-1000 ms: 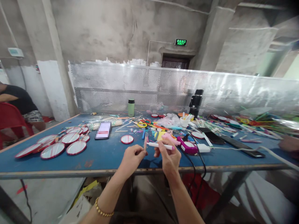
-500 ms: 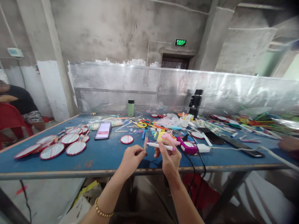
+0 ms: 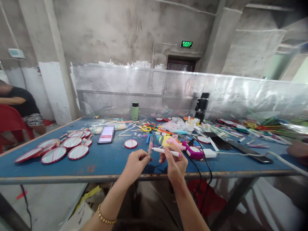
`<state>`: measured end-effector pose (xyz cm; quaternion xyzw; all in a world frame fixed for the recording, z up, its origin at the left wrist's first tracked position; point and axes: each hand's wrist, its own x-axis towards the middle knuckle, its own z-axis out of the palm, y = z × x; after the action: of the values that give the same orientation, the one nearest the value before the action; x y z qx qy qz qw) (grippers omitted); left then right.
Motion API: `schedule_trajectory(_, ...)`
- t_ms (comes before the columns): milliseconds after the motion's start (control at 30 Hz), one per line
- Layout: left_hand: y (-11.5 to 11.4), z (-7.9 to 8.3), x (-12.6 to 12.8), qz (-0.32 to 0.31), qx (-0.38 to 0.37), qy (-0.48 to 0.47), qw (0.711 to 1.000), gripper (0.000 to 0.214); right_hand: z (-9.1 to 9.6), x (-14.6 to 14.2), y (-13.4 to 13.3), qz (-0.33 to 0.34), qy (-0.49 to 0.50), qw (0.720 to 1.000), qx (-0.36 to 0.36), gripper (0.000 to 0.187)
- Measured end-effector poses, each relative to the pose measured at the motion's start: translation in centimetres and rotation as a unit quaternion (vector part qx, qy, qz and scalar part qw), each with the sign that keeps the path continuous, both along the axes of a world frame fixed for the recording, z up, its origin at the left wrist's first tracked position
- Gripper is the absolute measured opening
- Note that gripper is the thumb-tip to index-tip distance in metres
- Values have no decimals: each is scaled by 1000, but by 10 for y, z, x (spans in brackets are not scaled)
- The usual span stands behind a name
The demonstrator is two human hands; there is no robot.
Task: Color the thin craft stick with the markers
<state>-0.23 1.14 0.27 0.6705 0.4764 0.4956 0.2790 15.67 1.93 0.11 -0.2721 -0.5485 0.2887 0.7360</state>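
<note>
Pinched between the thumb and fingers of my left hand (image 3: 137,163) is a thin flat wooden stick (image 3: 150,147), held upright and tinted pinkish. My right hand (image 3: 176,164) grips a white marker pen (image 3: 166,151) with a pink end, its tip pointing left and close to the stick; whether it touches I cannot tell. Just beyond my hands lies a round red-rimmed mirror-like disc (image 3: 131,143). Soft pink and yellow pieces (image 3: 172,141) and a purple device (image 3: 194,150) sit behind my right hand.
Several red-rimmed discs (image 3: 78,152) lie at left, near a phone (image 3: 106,134). Scissors (image 3: 146,128), a green bottle (image 3: 135,111) and a black flask (image 3: 201,107) stand or lie farther back. Cables (image 3: 210,166) run over the front edge. Another person's hand (image 3: 297,150) is at far right.
My right hand and the marker have shifted very slightly right. The left hand and the stick stay almost still.
</note>
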Motion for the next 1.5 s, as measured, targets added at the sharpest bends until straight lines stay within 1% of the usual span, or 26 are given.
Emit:
schedule_trajectory(133, 0, 0, 0, -3, 0, 2, 1000, 26, 2, 0, 0, 2, -12, 1000, -3, 21)
schedule_trajectory(300, 0, 0, 0, -5, -1, 2, 1000, 28, 1, 0, 1, -10, -5, 1000, -1, 22)
schedule_trajectory(667, 1, -1, 1, -2, -10, 4, 1000, 30, -2, 0, 3, 9, 3, 1000, -3, 20)
schedule_trajectory(1067, -1, 1, 0, -3, -8, 3, 1000, 29, -2, 0, 2, 9, 6, 1000, 7, 19)
schedule_trajectory(1267, -1, 1, 1, 1, -11, 5, 1000, 28, -1, -1, 2, 12, -11, 1000, 1, 20)
schedule_trajectory(1500, 0, 0, 0, 1, -11, 9, 1000, 29, -1, -1, 1, 8, -2, 1000, 6, 21)
